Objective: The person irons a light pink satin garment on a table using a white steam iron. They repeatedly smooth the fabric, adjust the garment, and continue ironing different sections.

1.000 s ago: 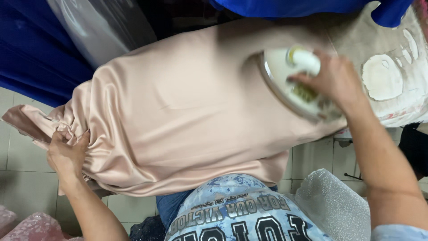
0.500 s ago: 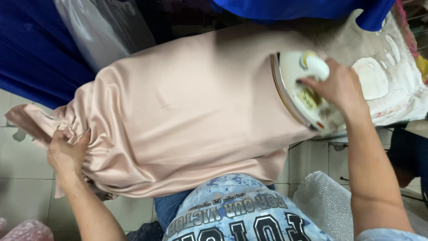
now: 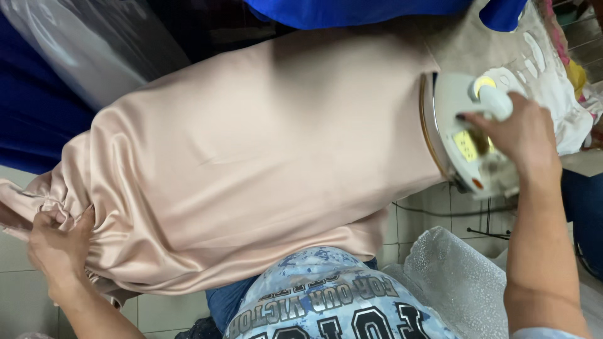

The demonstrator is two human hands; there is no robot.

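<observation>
One iron, white w/ a gold edge, gripped at the handle by the right hand. One beige satin cloth spreads betw. both hands; iron sits at its edge by the right hand. Left hand is closed, bunching the cloth's gathered end. Blue fabric beyond the iron, prob. one piece.

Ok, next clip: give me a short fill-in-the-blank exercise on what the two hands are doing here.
1. The right hand grips the handle of a white ____.
2. The left hand bunches the gathered end of the ____-coloured satin fabric.
3. The iron sits at the edge of the fabric nearest the ____ hand.
4. Along the top edge of the view lies a ____ cloth.

Missing words: iron; beige; right; blue
</observation>
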